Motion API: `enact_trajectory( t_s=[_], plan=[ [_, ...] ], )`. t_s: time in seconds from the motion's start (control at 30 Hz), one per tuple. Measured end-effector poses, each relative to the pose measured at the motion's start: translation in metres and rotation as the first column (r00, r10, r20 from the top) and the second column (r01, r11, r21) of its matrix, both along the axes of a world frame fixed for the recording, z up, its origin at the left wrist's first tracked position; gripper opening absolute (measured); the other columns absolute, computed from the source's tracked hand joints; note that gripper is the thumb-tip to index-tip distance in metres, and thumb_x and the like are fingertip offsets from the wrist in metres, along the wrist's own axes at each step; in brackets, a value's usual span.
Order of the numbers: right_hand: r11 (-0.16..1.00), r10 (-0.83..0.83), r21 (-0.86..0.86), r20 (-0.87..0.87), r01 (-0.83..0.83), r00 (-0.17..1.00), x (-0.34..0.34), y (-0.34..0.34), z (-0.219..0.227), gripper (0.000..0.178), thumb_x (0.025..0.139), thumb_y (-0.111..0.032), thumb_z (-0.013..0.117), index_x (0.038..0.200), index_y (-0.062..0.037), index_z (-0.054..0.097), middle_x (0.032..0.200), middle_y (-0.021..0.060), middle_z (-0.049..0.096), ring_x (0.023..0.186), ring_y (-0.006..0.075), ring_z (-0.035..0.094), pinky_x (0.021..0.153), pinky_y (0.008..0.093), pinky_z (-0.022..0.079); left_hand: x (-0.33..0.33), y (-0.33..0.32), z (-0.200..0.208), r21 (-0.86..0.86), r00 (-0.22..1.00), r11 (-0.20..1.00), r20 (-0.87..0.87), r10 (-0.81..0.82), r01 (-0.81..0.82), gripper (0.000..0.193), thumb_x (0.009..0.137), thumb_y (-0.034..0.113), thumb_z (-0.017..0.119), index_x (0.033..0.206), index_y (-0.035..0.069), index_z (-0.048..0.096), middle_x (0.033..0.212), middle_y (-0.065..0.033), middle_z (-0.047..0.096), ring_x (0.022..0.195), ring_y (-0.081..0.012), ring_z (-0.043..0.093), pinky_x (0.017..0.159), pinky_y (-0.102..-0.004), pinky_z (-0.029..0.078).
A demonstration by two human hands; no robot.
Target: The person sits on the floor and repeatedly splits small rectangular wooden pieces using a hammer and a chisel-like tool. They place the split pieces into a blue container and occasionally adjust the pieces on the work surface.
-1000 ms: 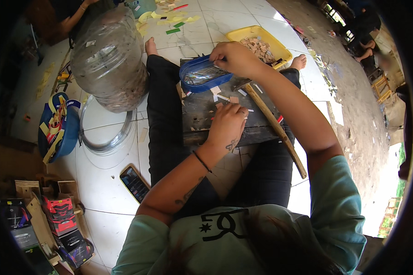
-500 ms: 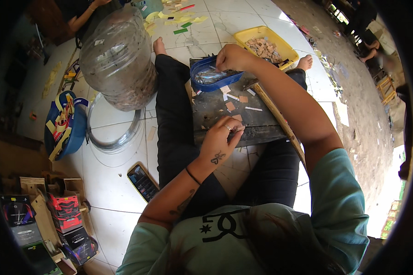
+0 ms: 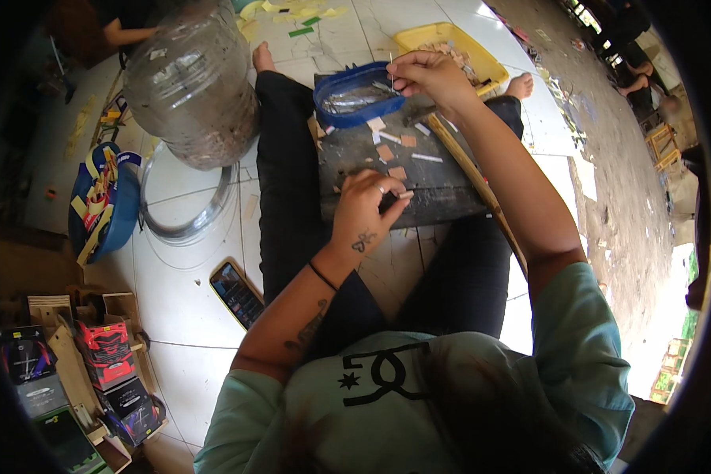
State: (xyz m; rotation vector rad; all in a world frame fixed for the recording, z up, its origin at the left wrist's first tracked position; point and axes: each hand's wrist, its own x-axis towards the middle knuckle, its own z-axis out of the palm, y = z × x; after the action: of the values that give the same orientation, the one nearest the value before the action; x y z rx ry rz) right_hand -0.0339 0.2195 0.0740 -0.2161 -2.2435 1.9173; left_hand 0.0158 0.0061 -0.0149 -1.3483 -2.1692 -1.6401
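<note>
Low over the dark work block [image 3: 347, 162], my left hand [image 3: 361, 207] pinches a small tan wooden piece [image 3: 405, 195] between thumb and fingertips. My right hand [image 3: 428, 77] is raised beside the right end of a blue oval tray [image 3: 347, 119], its thumb and fingers closed on a thin, short piece of wire [image 3: 392, 69] standing nearly upright. Inside the tray lie several similar bits of wire [image 3: 359, 99]. Small tan squares [image 3: 397, 172] and white strips [image 3: 426, 158] are scattered on the block between my hands.
A hammer [image 3: 466, 162] with a wooden handle leans along the block's right side. Behind it stands a yellow tray [image 3: 494, 73] of tan pieces. To the left are a large clear plastic container [image 3: 189, 91], a wire coil [image 3: 186, 231], a blue basin [image 3: 122, 213] and a phone [image 3: 237, 292].
My right hand has lifted out of the blue tray and shifted right with a piece of wire. My left hand keeps the wooden piece; the whole view has shifted slightly.
</note>
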Motion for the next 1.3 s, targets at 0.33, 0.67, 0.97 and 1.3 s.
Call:
enact_trajectory(
  t_s=[0.33, 0.67, 0.97, 1.3],
  plan=[
    [0.986, -0.063, 0.157, -0.015, 0.065, 0.998, 0.133, -0.045, -0.030, 0.007, 0.088, -0.006, 0.068, 0.089, 0.0009, 0.067, 0.077, 0.0010, 0.067, 0.067, 0.0042, 0.058, 0.061, 0.0204, 0.047, -0.001, 0.001, -0.004, -0.010, 1.000, 1.000, -0.017, 0.021, -0.021, 0.010, 0.074, 0.013, 0.077, 0.077, 0.008, 0.069, 0.080, -0.0018, 0.068, 0.084, -0.0213, 0.061, 0.082, -0.0353, 0.042],
    [0.880, -0.030, 0.458, -0.213, 0.127, 0.976, 0.141, -0.056, -0.037, 0.007, 0.085, -0.004, 0.070, 0.088, 0.0023, 0.067, 0.079, 0.0085, 0.069, 0.069, 0.0116, 0.065, 0.065, 0.0254, 0.053, -0.001, 0.001, -0.005, -0.016, 0.999, 1.000, -0.028, 0.021, -0.021, 0.011, 0.074, 0.012, 0.077, 0.078, 0.007, 0.069, 0.080, -0.0028, 0.069, 0.083, -0.0224, 0.061, 0.080, -0.0357, 0.043],
    [0.834, 0.015, 0.545, -0.184, 0.089, 0.983, 0.143, -0.057, -0.036, 0.007, 0.085, 0.000, 0.069, 0.091, 0.0029, 0.068, 0.088, 0.0096, 0.070, 0.078, 0.0148, 0.068, 0.071, 0.0271, 0.055, 0.000, 0.001, -0.009, -0.007, 1.000, 1.000, -0.015, 0.025, -0.025, 0.011, 0.074, 0.014, 0.077, 0.077, 0.007, 0.069, 0.080, -0.0016, 0.068, 0.084, -0.0217, 0.061, 0.081, -0.0356, 0.042],
    [0.804, 0.093, 0.590, -0.255, 0.078, 0.963, 0.139, -0.061, -0.030, 0.005, 0.081, -0.001, 0.067, 0.086, -0.0004, 0.064, 0.081, 0.0146, 0.066, 0.073, 0.0303, 0.067, 0.066, 0.0351, 0.052, 0.001, 0.004, 0.000, 0.033, 1.000, 0.999, 0.026, -0.004, 0.003, 0.008, 0.077, 0.009, 0.073, 0.081, 0.004, 0.068, 0.082, -0.0053, 0.068, 0.080, -0.0251, 0.062, 0.078, -0.0368, 0.046]
  ],
)
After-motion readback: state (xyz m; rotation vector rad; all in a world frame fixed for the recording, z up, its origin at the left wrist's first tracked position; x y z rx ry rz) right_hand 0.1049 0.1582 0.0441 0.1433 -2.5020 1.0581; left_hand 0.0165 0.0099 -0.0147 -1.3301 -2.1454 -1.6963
